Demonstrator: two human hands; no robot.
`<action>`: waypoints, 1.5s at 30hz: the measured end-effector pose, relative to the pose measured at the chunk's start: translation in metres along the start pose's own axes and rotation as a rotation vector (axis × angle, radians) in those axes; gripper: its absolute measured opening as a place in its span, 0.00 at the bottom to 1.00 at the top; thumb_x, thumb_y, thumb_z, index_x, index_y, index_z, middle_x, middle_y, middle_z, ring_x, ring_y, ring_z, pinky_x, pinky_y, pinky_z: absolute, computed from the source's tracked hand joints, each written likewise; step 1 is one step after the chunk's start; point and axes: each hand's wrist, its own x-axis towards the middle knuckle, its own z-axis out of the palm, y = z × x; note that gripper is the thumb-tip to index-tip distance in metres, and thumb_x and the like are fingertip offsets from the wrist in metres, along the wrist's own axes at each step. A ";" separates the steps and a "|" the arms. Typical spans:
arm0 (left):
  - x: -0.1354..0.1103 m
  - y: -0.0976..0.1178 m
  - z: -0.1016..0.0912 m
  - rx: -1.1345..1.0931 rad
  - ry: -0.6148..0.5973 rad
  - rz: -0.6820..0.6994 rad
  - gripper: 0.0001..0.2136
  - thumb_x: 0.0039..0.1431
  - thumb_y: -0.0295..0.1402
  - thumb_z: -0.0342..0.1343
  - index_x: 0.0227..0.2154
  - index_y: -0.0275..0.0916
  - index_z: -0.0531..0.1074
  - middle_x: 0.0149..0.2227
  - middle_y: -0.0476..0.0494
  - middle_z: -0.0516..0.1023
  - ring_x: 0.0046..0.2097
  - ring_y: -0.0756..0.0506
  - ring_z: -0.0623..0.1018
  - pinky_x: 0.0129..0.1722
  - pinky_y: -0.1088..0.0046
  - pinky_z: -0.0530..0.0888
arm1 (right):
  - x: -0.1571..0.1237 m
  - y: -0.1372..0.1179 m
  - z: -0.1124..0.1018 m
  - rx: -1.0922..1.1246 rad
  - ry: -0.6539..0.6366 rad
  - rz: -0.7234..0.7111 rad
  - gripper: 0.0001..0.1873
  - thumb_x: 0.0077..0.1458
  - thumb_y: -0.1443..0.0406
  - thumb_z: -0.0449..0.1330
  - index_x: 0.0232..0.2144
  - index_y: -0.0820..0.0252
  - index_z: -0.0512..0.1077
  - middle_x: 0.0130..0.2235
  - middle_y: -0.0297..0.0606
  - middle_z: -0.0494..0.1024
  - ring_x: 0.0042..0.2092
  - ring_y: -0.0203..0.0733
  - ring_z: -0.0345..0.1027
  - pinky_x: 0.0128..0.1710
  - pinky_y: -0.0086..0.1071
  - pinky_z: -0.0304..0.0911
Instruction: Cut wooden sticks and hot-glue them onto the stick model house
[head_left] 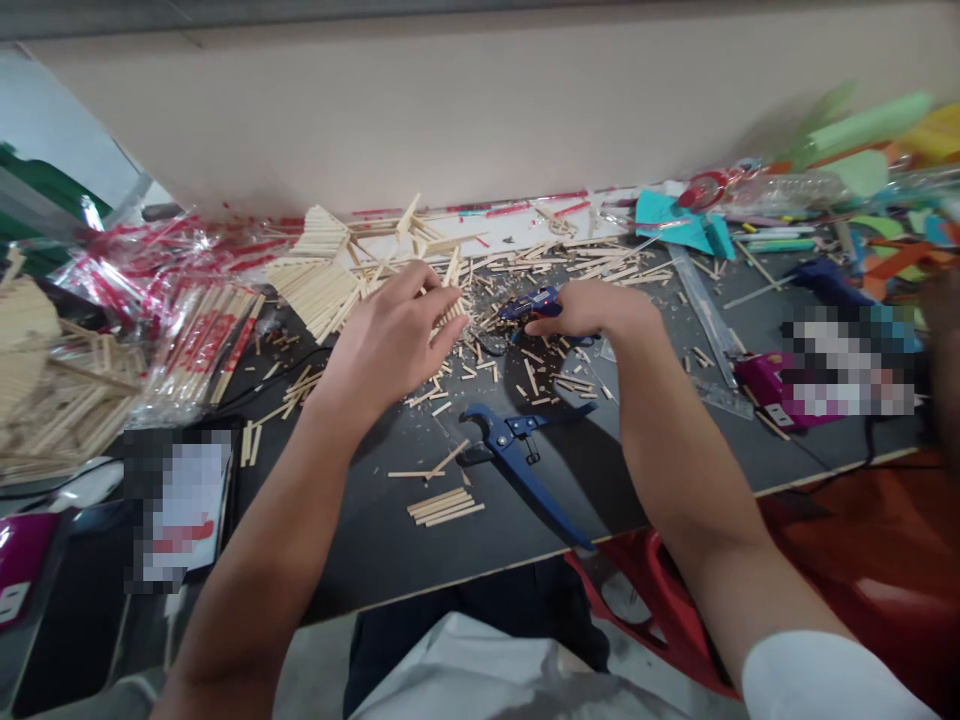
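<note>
My left hand (394,340) is closed, its fingers pinching a small piece made of wooden sticks (452,308) side by side; the hand covers part of it. My right hand (589,308) is wrapped round a dark blue glue gun (534,302), whose front end points left toward that piece. Just behind my left hand stands a model of joined wooden sticks (319,275) with a fan-like surface. In front of both hands lies a blue ratchet cutter (517,450) with its handles spread. A small row of cut sticks (446,507) lies near the table's front edge.
Stick offcuts (532,375) litter the dark table. Wrapped chopsticks (202,335) and a phone (187,500) lie left. To the right are a clear ruler (701,310), turquoise paper (682,222) and a purple box (787,390). A red chair (660,590) touches the front edge.
</note>
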 end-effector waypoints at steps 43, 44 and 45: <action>0.000 -0.017 -0.019 -0.231 0.031 -0.179 0.11 0.63 0.38 0.55 0.45 0.41 0.76 0.43 0.44 0.76 0.34 0.49 0.76 0.41 0.67 0.77 | -0.022 -0.013 -0.020 0.510 0.686 -0.366 0.15 0.53 0.54 0.63 0.40 0.52 0.73 0.38 0.40 0.78 0.39 0.51 0.69 0.33 0.39 0.63; 0.000 -0.017 -0.019 -0.225 0.027 -0.174 0.12 0.63 0.39 0.55 0.45 0.41 0.76 0.43 0.44 0.76 0.34 0.49 0.76 0.41 0.66 0.77 | -0.024 -0.014 -0.021 0.490 0.660 -0.333 0.16 0.53 0.53 0.62 0.42 0.52 0.72 0.40 0.40 0.79 0.40 0.51 0.70 0.33 0.39 0.63; 0.000 -0.016 -0.019 -0.220 0.023 -0.170 0.12 0.64 0.39 0.55 0.46 0.41 0.76 0.43 0.43 0.76 0.34 0.49 0.76 0.41 0.66 0.77 | -0.026 -0.016 -0.023 0.465 0.631 -0.299 0.18 0.54 0.51 0.60 0.44 0.51 0.72 0.42 0.40 0.79 0.41 0.52 0.70 0.33 0.40 0.64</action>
